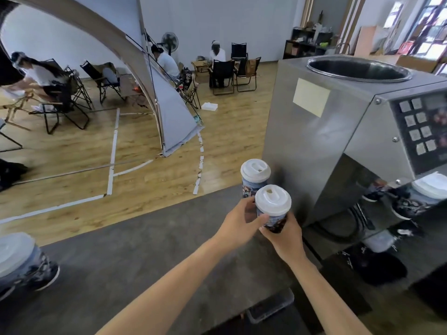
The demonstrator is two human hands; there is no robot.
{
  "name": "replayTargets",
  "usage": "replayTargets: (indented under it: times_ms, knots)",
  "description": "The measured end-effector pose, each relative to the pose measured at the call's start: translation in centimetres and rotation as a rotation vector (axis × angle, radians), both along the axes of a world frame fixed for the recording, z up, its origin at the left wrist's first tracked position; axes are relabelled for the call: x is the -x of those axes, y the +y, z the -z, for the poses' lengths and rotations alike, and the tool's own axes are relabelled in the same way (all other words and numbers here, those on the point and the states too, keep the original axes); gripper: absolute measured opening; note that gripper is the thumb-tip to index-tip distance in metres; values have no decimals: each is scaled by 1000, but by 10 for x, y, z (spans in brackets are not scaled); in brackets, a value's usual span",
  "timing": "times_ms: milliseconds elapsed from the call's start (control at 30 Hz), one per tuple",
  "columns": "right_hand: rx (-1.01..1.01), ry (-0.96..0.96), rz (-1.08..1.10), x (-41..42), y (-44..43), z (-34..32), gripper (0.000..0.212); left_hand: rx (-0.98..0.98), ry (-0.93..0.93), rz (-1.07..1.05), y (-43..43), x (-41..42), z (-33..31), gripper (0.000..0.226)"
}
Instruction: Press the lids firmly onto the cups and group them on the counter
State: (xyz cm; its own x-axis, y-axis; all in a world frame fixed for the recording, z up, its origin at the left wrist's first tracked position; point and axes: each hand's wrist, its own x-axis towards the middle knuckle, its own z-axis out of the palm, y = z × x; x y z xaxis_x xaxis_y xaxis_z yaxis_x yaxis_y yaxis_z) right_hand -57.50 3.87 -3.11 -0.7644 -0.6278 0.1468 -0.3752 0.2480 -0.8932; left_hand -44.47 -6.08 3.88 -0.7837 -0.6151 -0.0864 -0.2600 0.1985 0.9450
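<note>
Two printed paper cups stand out at centre frame, both capped in white, just left of the steel machine (314, 141). The near cup (274, 220) is held by both hands. The left hand (238, 222) comes in from lower left, its fingers curled round the cup's left side and its thumb across the front. The right hand (284, 235) grips the lower part from the right. The cup's base is hidden by the fingers, so I can't tell whether it touches the desk (145, 250). Its lid (273, 199) sits level on the rim. The far cup (254, 183) is just behind, almost touching the near one, close to the desk's far edge, with nobody's hand on it. A third cup (21, 262) with a lid is at the lower left edge of the frame, well apart and blurred. A fourth cup (420, 197) with a lid sits under the machine's overhang at the right edge. A dark tray (271, 305) lies at bottom centre, between the forearms. People sit on folding chairs at upper left.
</note>
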Motion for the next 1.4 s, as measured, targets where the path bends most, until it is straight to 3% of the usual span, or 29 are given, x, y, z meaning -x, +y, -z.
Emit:
replayTargets:
  times_ms: [400,567,700,1000,1233,1400]
  knots:
    - [-1,-107,23,9,8,16,87,-67,-53,-22,2,8,23,59]
    - [-33,-175,107,-22,27,25,46,-53,-49,-70,-5,-12,28,52]
    - [-48,-204,-52,-58,22,22,24,-15,-21,-149,-8,-35,29,34]
    - [-80,-157,-424,-130,-24,5,10,39,14,-400,-12,-143,34,21]
    - [-91,-161,-682,-212,-75,3,15,305,-10,-741,-12,-266,9,22]
    - [-82,-138,-800,-266,-100,-2,16,762,-232,-992,-42,-325,-5,29]
